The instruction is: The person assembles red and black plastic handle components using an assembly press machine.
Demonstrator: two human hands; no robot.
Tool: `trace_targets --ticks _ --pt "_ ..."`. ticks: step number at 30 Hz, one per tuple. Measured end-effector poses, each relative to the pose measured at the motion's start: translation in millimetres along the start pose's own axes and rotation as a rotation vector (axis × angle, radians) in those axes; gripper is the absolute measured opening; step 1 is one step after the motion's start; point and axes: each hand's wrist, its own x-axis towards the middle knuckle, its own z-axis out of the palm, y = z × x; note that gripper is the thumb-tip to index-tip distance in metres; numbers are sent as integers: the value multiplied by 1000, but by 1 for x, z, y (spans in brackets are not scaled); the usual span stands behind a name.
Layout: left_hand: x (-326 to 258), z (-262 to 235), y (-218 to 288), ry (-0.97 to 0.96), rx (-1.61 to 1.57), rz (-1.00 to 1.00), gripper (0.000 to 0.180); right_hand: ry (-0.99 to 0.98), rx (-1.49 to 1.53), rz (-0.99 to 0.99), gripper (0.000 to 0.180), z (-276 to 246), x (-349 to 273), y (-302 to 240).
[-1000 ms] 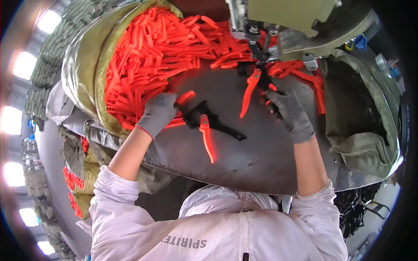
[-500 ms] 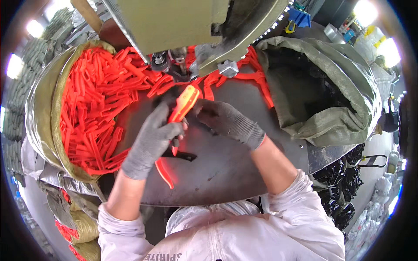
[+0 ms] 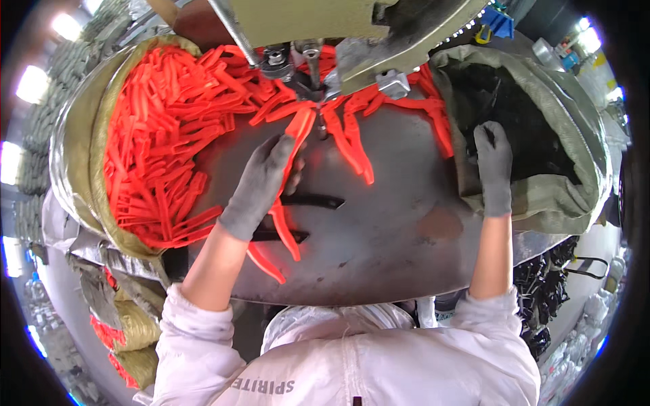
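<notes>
In a grey glove, my left hand point(image 3: 263, 177) is closed around a long red plastic handle piece point(image 3: 300, 126). The piece's upper end is just below the machine's metal tip point(image 3: 322, 128); whether they touch I cannot tell. At the mouth of the green woven sack point(image 3: 455, 145), my gloved right hand point(image 3: 495, 162) is over the black parts point(image 3: 542, 135) inside. Its fingers are curled, and I cannot make out anything in them. Beside my left hand, black elongated pieces point(image 3: 315, 200) and red handle pieces point(image 3: 284, 230) lie on the dark metal table point(image 3: 379, 237).
A machine point(image 3: 305, 17) with a toothed curved edge overhangs the table's back. At left, a woven sack point(image 3: 78, 145) is heaped with red handle pieces point(image 3: 156, 135), spilling along the table's back. Black plastic-wrapped items point(image 3: 545, 298) are below at right, filled sacks point(image 3: 135, 325) below at left.
My right hand has moved from beside my left hand to the right sack. My left hand has tilted the red piece toward the machine's tip. The whole view has shifted a little.
</notes>
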Motion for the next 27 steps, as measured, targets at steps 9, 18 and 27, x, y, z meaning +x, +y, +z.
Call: trace_targets --ticks 9,18,27 --pt "18 11 29 -91 57 81 36 -594 835 143 48 91 -71 -108" --pt "21 11 32 -78 113 32 35 -558 650 211 51 115 -74 -126" --pt "30 8 24 -66 125 31 31 -679 473 73 54 128 -75 -126"
